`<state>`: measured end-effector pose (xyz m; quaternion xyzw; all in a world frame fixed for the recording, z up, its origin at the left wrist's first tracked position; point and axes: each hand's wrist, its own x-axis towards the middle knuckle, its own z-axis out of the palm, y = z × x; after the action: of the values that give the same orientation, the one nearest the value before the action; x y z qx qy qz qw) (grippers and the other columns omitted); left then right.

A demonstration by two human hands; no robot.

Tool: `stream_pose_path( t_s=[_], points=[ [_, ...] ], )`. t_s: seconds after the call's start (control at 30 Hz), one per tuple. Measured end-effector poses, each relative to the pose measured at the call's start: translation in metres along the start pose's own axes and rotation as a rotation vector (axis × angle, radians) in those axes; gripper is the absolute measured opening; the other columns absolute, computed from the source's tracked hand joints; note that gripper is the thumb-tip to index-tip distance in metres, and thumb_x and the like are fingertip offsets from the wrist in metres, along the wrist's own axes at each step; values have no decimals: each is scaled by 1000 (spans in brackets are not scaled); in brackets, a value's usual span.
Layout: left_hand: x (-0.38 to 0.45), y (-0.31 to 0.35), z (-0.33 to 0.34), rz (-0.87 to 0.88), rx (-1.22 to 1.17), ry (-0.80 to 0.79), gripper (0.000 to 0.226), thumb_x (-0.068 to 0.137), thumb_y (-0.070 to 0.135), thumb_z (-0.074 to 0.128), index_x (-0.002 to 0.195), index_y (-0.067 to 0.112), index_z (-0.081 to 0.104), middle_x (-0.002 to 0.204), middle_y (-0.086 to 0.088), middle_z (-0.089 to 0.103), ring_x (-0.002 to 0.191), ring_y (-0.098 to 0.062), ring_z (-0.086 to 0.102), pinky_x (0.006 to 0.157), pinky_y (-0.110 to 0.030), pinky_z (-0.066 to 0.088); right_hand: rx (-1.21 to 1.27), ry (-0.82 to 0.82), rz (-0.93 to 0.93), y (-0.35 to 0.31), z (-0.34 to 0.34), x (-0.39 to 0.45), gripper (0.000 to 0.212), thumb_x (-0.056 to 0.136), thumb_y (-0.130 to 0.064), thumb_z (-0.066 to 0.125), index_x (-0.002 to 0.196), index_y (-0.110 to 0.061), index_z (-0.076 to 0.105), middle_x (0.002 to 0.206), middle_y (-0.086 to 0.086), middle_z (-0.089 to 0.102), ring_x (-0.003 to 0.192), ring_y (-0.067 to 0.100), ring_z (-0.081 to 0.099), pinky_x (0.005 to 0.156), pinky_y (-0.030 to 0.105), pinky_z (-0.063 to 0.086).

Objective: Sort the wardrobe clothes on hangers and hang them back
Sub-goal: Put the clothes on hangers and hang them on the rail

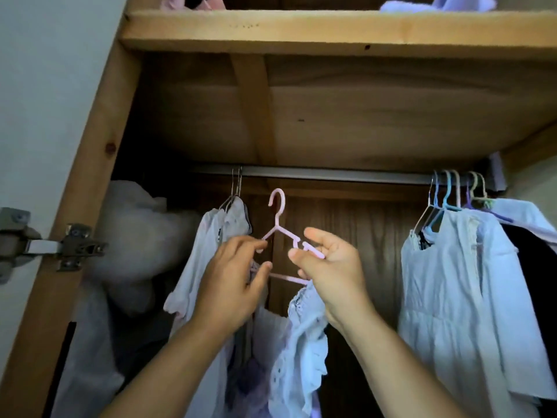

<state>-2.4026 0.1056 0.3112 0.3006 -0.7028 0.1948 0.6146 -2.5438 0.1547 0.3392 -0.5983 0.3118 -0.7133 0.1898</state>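
Up close, the left hand [233,285] pinches the left shoulder of a pink plastic hanger [278,233], and the right hand [327,267] pinches its right shoulder; a pale lace-trimmed garment [298,351] dangles beneath. Behind, its hook sits below the metal rail [331,173], between two clusters of hung clothes.

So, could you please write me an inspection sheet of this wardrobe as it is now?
Surface: grey metal rail under wooden shelf.
Job's things: pink plastic hanger below the rail, not hooked; pale blue lace-trimmed garment hanging from it.
Clutter: clothes on hangers at left and right; folded items on the shelf.
Grippers: left hand and right hand both hold the hanger.
Cables: nothing seen.
Surroundings: metal door hinge, white wall.
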Motion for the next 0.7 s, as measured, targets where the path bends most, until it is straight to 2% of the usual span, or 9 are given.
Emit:
stream_pose_path(
  t_s=[0.07,0.13,0.27,0.4,0.53,0.6,0.7],
  points=[
    [19,-9,-6,22,80,41,36,85,33,50,114,17,62,116,1,58,110,-17,51,91,-29,38,10,13,-8,-1,18,29,52,79,-2,71,127,-10,54,121,10,59,107,29,61,94,47,50],
    [38,-20,-8,21,154,75,34,87,31,54,117,16,62,119,-1,58,113,-20,50,92,-35,38,-29,32,-34,2,34,58,53,78,-5,72,128,-11,54,123,7,56,108,30,60,93,46,51],
    [82,-42,-5,-35,260,38,40,92,31,55,130,19,53,130,1,49,121,-17,41,98,-32,34,-158,80,-115,6,56,107,50,76,-14,74,123,-14,57,119,8,60,106,26,60,89,44,53],
    [135,-66,-2,-144,242,-52,47,92,35,55,135,18,48,138,-2,45,125,-20,41,103,-38,38,-128,103,-159,5,75,142,40,77,-11,74,115,-10,60,103,9,66,92,23,64,79,34,54],
    [179,-85,5,-199,210,-134,48,92,34,57,134,14,49,137,-8,46,124,-24,46,103,-34,39,-155,97,-217,4,89,167,16,78,-9,71,89,-17,62,81,-2,58,84,18,59,74,30,49],
    [196,-94,10,-204,220,-157,47,91,34,57,133,13,50,135,-10,47,122,-25,47,101,-34,40,-193,86,-229,8,96,179,13,79,-11,69,84,-18,59,86,3,62,84,19,59,71,27,45],
    [215,-106,17,-230,234,-181,49,92,35,57,134,13,48,137,-10,47,122,-26,48,100,-36,42,-214,89,-237,19,106,192,10,77,-9,66,87,-7,68,88,12,69,82,25,64,64,23,40]
  ],
)
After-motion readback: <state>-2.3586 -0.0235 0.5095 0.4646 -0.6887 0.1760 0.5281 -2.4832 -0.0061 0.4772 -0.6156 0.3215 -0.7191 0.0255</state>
